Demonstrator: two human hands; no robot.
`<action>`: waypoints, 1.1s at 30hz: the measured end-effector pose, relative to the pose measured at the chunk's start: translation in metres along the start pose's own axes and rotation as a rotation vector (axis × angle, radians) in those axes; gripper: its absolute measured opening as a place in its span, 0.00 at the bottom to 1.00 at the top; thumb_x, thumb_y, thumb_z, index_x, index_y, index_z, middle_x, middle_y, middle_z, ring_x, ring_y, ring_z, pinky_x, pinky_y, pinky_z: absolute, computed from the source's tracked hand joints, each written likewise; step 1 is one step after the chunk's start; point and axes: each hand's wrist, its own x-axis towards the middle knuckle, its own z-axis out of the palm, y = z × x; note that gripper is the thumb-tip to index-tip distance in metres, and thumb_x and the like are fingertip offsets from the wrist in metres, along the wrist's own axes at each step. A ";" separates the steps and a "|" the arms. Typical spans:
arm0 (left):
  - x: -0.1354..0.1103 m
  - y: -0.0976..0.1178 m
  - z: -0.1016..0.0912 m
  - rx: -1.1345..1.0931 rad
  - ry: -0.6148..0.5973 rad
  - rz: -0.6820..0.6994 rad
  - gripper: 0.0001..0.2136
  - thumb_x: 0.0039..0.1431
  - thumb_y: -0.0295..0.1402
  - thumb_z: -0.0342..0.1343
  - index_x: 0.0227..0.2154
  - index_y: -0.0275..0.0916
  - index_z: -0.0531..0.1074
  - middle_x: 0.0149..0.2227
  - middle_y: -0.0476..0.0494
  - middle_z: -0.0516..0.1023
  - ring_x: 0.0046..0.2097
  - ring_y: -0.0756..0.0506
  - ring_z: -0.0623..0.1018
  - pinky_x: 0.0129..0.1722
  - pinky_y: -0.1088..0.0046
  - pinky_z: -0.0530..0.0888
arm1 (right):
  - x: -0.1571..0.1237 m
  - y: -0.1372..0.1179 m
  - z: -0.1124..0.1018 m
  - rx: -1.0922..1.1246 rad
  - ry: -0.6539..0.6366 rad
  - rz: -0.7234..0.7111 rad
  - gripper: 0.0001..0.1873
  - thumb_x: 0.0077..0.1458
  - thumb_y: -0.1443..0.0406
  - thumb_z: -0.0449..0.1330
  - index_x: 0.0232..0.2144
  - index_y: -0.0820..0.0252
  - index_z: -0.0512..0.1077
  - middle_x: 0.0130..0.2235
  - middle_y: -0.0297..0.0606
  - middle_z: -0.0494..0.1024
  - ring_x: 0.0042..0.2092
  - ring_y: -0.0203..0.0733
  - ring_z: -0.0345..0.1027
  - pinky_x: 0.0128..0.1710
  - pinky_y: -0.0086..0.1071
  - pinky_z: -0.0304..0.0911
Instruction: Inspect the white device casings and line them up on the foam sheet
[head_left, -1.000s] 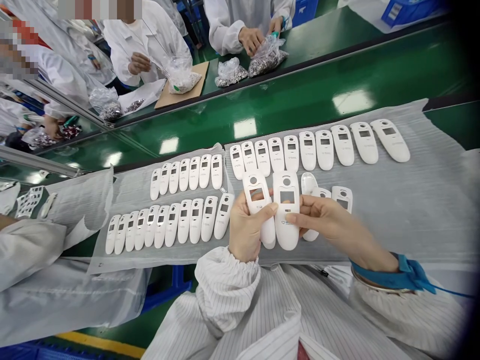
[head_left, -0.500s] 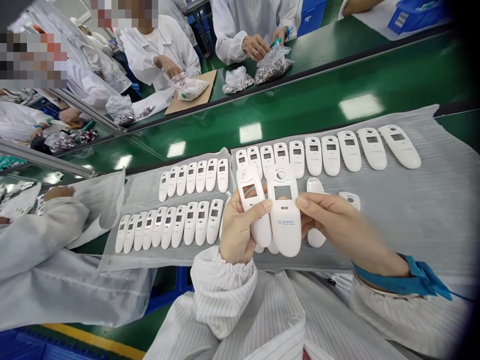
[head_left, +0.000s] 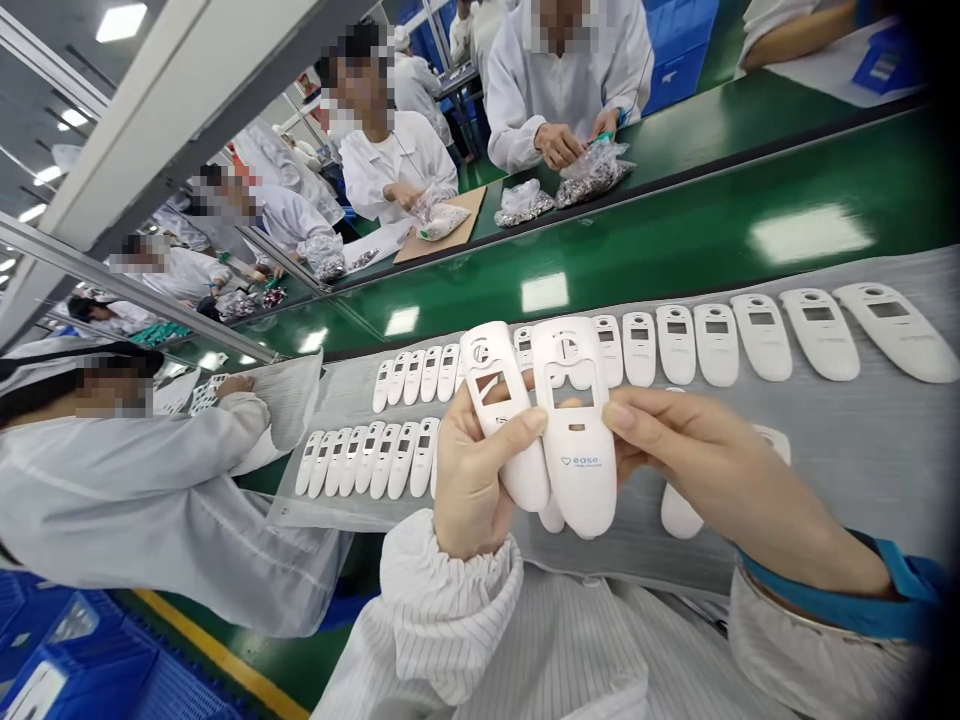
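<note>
Two white plastic device covers are held up side by side in front of me. My left hand (head_left: 476, 470) is closed round the left cover (head_left: 517, 470), its thumb pressed on the front. A rectangular window and a round opening go through that cover. The right cover (head_left: 581, 490) bears a blue "ease" logo and has similar openings; my right hand (head_left: 675, 440) pinches its right edge between thumb and fingers. My left thumb tip lies near the seam where the covers meet. Below and behind them, part of another white cover (head_left: 681, 512) shows on the mat.
Rows of white covers (head_left: 716, 345) lie on a grey foam mat (head_left: 847, 470). Behind it runs a green conveyor belt (head_left: 660, 235). Across it, co-workers handle bags of small parts (head_left: 592, 175). A person in a white coat (head_left: 150, 470) sits at my left. Blue crates (head_left: 82, 650) stand lower left.
My view has tilted up and shifted left, so the seated co-worker and frame beams show more. Both covers remain in my hands, in much the same pose and slightly nearer.
</note>
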 end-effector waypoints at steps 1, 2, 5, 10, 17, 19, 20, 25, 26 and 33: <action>-0.001 0.001 0.001 0.001 0.002 0.012 0.14 0.51 0.26 0.61 0.41 0.40 0.71 0.43 0.44 0.79 0.44 0.41 0.79 0.43 0.67 0.78 | 0.000 -0.001 0.000 -0.007 0.003 -0.003 0.13 0.59 0.56 0.58 0.36 0.58 0.75 0.28 0.35 0.76 0.30 0.39 0.72 0.32 0.28 0.71; -0.001 0.001 0.002 0.002 0.003 0.023 0.14 0.51 0.26 0.61 0.42 0.40 0.71 0.43 0.44 0.79 0.44 0.41 0.79 0.43 0.67 0.78 | -0.001 -0.001 0.000 -0.016 0.008 -0.005 0.13 0.59 0.56 0.58 0.36 0.58 0.75 0.27 0.35 0.76 0.30 0.39 0.72 0.32 0.29 0.71; -0.002 0.001 0.005 0.005 0.003 0.046 0.14 0.51 0.25 0.61 0.42 0.40 0.71 0.43 0.44 0.79 0.43 0.42 0.80 0.43 0.67 0.78 | -0.002 -0.003 0.001 -0.024 0.006 -0.006 0.11 0.59 0.57 0.58 0.33 0.59 0.74 0.27 0.35 0.76 0.30 0.39 0.72 0.32 0.29 0.71; -0.001 0.001 0.003 -0.002 0.015 0.061 0.14 0.50 0.25 0.62 0.41 0.38 0.71 0.42 0.42 0.80 0.41 0.41 0.80 0.42 0.66 0.79 | -0.005 0.002 0.005 0.019 -0.062 0.007 0.15 0.52 0.64 0.65 0.41 0.57 0.67 0.42 0.36 0.75 0.38 0.40 0.72 0.36 0.32 0.72; 0.002 0.000 0.002 0.004 0.054 0.014 0.14 0.48 0.26 0.63 0.40 0.37 0.71 0.38 0.43 0.81 0.40 0.40 0.80 0.42 0.63 0.78 | -0.009 0.008 0.006 -0.056 -0.111 0.044 0.26 0.50 0.65 0.65 0.49 0.54 0.60 0.51 0.40 0.70 0.41 0.42 0.70 0.43 0.39 0.71; 0.002 0.000 0.002 0.003 0.061 0.010 0.15 0.48 0.27 0.64 0.40 0.37 0.71 0.38 0.43 0.81 0.40 0.41 0.80 0.43 0.63 0.78 | -0.009 0.007 0.006 -0.055 -0.122 0.051 0.26 0.50 0.66 0.65 0.49 0.54 0.60 0.51 0.40 0.70 0.40 0.41 0.70 0.43 0.39 0.70; 0.002 -0.001 0.002 0.001 0.063 0.012 0.15 0.48 0.27 0.64 0.40 0.37 0.71 0.38 0.43 0.81 0.40 0.41 0.80 0.43 0.63 0.78 | -0.009 0.007 0.007 -0.055 -0.120 0.055 0.26 0.49 0.66 0.65 0.49 0.53 0.60 0.51 0.39 0.70 0.40 0.41 0.70 0.43 0.39 0.70; 0.000 -0.003 0.001 -0.002 0.043 0.055 0.14 0.50 0.26 0.63 0.41 0.38 0.72 0.40 0.44 0.80 0.39 0.44 0.80 0.42 0.67 0.78 | -0.008 0.008 0.007 -0.039 -0.099 0.035 0.24 0.51 0.66 0.64 0.50 0.52 0.62 0.51 0.37 0.70 0.46 0.42 0.69 0.44 0.35 0.70; 0.000 -0.005 0.001 -0.001 0.033 0.066 0.14 0.50 0.26 0.63 0.41 0.39 0.72 0.41 0.44 0.80 0.39 0.44 0.80 0.41 0.68 0.78 | -0.008 0.009 0.006 -0.028 -0.099 0.019 0.22 0.53 0.65 0.63 0.50 0.52 0.63 0.51 0.36 0.71 0.47 0.42 0.68 0.45 0.34 0.69; -0.001 -0.015 -0.003 -0.002 -0.053 0.126 0.14 0.51 0.25 0.62 0.41 0.40 0.73 0.40 0.45 0.80 0.39 0.44 0.80 0.41 0.67 0.78 | -0.008 0.020 0.002 -0.072 -0.038 -0.030 0.17 0.58 0.59 0.59 0.49 0.55 0.66 0.48 0.39 0.73 0.47 0.45 0.69 0.46 0.38 0.68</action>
